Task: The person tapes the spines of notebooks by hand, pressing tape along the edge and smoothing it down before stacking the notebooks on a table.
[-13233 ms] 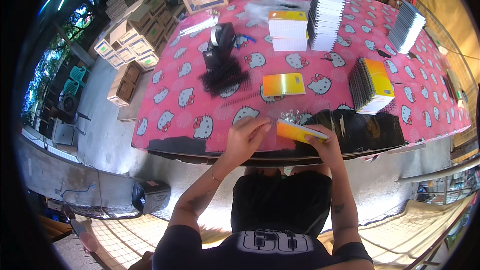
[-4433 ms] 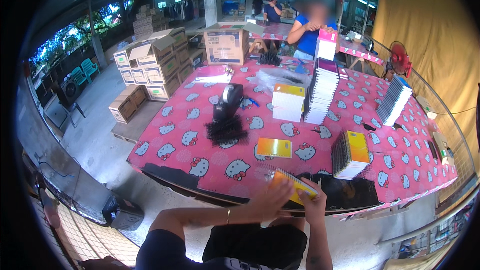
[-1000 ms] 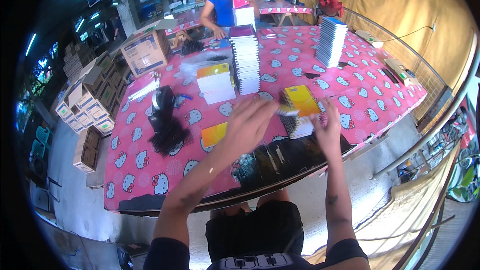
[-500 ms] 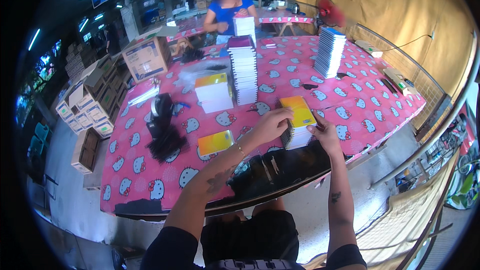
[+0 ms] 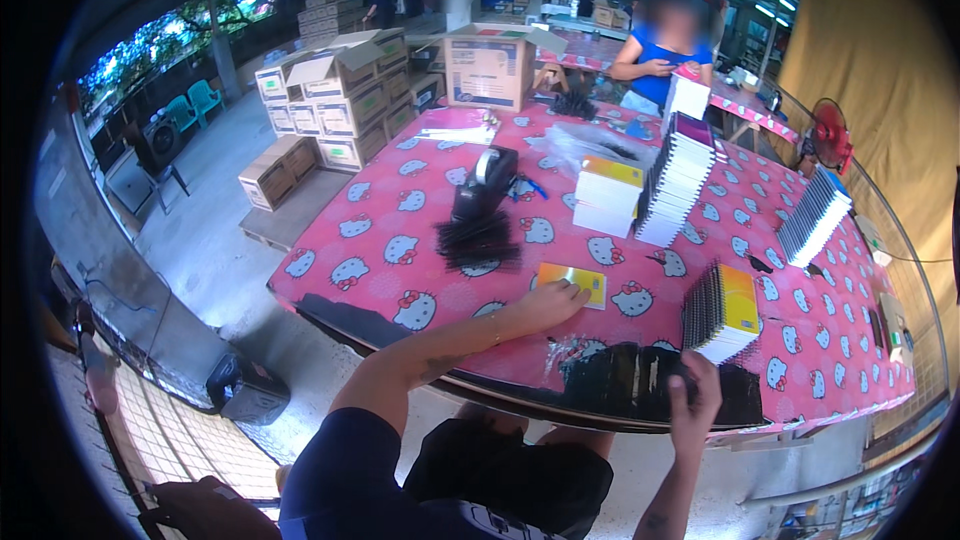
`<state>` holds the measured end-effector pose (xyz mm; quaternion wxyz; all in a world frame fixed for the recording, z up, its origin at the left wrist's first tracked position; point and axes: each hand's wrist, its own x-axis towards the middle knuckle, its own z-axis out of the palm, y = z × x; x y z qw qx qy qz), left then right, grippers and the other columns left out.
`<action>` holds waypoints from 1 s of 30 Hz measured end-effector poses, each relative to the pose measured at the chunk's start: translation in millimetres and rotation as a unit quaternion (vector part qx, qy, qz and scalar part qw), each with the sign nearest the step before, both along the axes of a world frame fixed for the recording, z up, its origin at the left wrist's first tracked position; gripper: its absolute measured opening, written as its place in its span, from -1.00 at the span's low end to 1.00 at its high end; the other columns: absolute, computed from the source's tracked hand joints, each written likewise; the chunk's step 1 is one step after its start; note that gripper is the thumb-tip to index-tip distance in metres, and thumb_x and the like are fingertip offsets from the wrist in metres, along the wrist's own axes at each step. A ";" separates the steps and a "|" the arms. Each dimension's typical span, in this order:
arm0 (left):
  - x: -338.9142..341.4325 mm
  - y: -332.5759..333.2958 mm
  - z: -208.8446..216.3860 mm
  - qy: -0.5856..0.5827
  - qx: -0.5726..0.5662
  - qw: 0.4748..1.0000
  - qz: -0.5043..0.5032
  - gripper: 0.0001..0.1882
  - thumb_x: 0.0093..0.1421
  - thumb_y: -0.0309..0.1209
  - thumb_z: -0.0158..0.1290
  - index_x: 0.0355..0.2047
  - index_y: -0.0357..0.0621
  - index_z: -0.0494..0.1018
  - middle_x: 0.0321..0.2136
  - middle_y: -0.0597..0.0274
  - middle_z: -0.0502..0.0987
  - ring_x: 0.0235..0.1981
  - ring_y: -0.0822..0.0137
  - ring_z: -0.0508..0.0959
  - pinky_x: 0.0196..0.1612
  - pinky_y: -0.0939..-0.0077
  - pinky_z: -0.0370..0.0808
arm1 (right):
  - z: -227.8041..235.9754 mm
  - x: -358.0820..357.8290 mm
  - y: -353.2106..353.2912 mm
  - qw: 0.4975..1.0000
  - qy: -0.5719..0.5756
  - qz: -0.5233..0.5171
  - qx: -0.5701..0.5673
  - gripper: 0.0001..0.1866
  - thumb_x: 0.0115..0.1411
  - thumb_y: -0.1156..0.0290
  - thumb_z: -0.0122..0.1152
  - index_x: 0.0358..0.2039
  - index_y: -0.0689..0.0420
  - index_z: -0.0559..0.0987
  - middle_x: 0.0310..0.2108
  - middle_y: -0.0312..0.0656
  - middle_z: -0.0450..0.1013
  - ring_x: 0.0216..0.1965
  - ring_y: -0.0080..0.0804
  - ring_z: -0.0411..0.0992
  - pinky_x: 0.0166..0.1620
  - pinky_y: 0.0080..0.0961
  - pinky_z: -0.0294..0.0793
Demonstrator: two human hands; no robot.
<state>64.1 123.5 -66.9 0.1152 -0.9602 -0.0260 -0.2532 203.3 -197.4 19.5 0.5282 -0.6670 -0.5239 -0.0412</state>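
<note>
I have the left hand (image 5: 550, 306) at the near edge of the loose yellow notebook (image 5: 592, 290), fingers bent over its cover; I can't tell whether they grip it. It lies flat on the pink counter (image 5: 450, 290). With that notebook as my clock's centre, I see the right hand (image 5: 695, 395) between four and five, bare, thumb parted from curled fingers, just beside the spiral-bound stack (image 5: 722, 315) at three. Black coils (image 5: 478, 243) lie towards ten.
</note>
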 end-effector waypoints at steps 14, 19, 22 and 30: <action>-46.8 -70.0 27.0 0.145 -0.235 0.960 -0.054 -0.24 0.22 0.11 0.11 0.21 -0.21 0.29 0.28 -0.29 0.21 0.32 -0.31 0.18 0.28 -0.21 0.13 | -47.4 -45.1 14.4 0.994 -0.037 0.058 -0.088 -0.41 0.00 0.55 0.41 0.12 0.11 0.52 0.12 -0.01 0.43 0.14 0.00 0.41 0.17 -0.19 0.38; -115.6 -126.9 9.3 0.154 -0.163 0.972 -0.075 -0.25 0.23 -0.06 0.17 0.30 -0.19 0.21 0.32 -0.26 0.15 0.32 -0.26 0.22 0.27 -0.20 0.17 | -58.2 -92.2 8.0 0.958 -0.213 0.126 -0.142 -0.42 -0.02 0.57 0.42 0.08 0.10 0.51 0.07 -0.08 0.47 0.10 -0.03 0.43 0.10 -0.13 0.40; -101.1 -110.3 16.9 0.078 -0.314 0.935 -0.144 -0.43 0.28 -0.23 0.16 0.23 -0.17 0.32 0.25 -0.16 0.27 0.23 -0.12 0.35 0.23 -0.06 0.33 | -89.7 -64.9 21.3 0.975 -0.159 0.118 -0.096 -0.53 0.04 0.60 0.37 0.00 0.11 0.53 0.01 -0.12 0.51 0.07 -0.07 0.45 0.09 -0.20 0.41; -72.2 -112.0 45.5 -0.034 -0.641 0.764 -0.059 -0.63 0.29 -0.42 0.12 0.10 -0.16 0.43 0.06 -0.01 0.40 0.05 0.03 0.51 0.10 0.17 0.51 | -85.8 -42.6 65.9 0.947 0.293 0.111 0.065 -0.69 0.15 0.65 0.24 -0.12 0.15 0.41 -0.11 -0.06 0.51 -0.07 -0.26 0.47 0.10 -0.36 0.40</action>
